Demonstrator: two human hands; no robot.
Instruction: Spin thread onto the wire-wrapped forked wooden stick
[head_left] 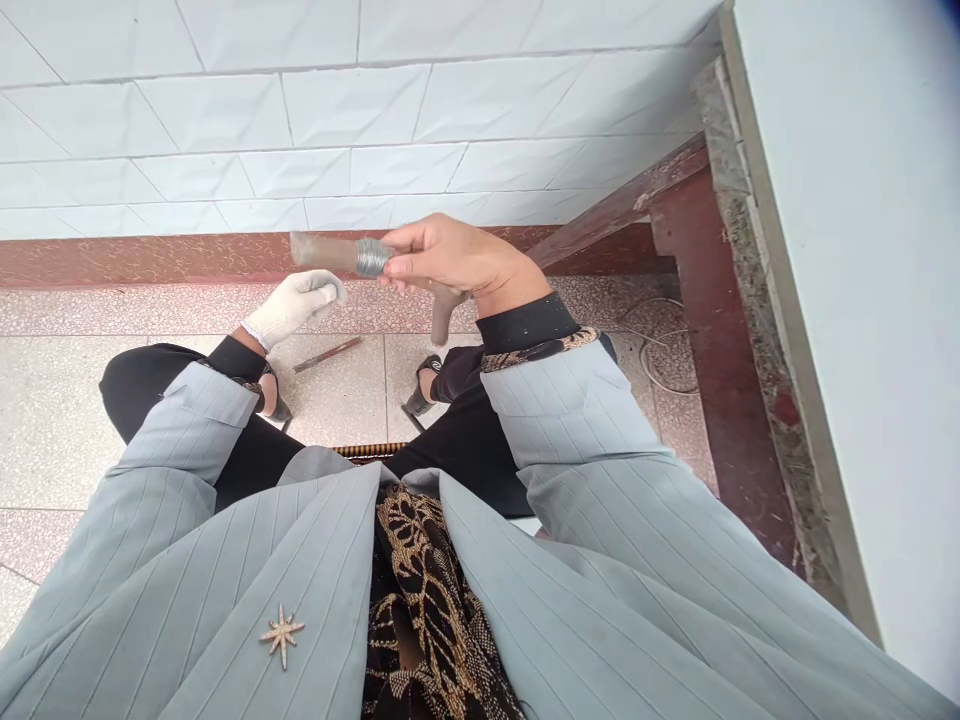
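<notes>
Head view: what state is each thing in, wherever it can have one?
Right hand: bare, closed on the stick.
Left hand: gloved, fingers curled; any grip unclear.
Stick: held up off the floor.
Wire: wound around the stick.
Strip: lying on the floor.
Cord: looped.

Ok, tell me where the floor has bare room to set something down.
On the pale speckled floor: left of the black-trousered left knee, and between the flat brown strip and the black right shoe. Crowded: at right, a loop of pale wire beside the red-brown wooden frame; above the middle, the bare right hand holds a brown, wire-wrapped stick.
</notes>
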